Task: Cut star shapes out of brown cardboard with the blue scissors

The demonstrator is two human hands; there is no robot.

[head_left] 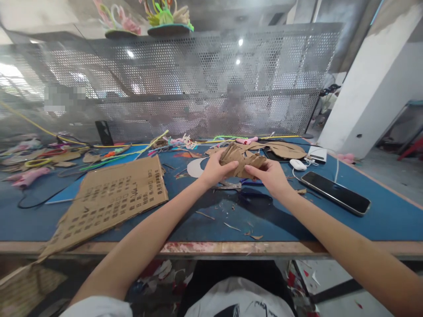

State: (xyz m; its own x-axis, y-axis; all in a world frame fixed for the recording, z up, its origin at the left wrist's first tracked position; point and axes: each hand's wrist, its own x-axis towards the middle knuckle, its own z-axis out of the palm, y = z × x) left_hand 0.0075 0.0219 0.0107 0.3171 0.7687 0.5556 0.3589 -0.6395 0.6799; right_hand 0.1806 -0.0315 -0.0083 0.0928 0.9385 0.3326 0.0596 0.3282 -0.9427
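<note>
Both my hands grip one cut piece of brown cardboard (243,162) a little above the blue table (198,220). My left hand (216,169) is closed on its left edge, thumb on top. My right hand (269,172) is closed on its right edge. Under the cardboard lie scissors (246,189) with blue handles, flat on the table. Small cardboard slivers (231,226) are scattered in front of them.
A large printed cardboard sheet (109,202) lies at the left, overhanging the table's front edge. A black phone (335,191) lies at the right, with a white mouse (298,164) and a white box (317,154) behind it. Pipe cleaners and cardboard scraps (284,149) line the back, before a perforated metal screen (198,83).
</note>
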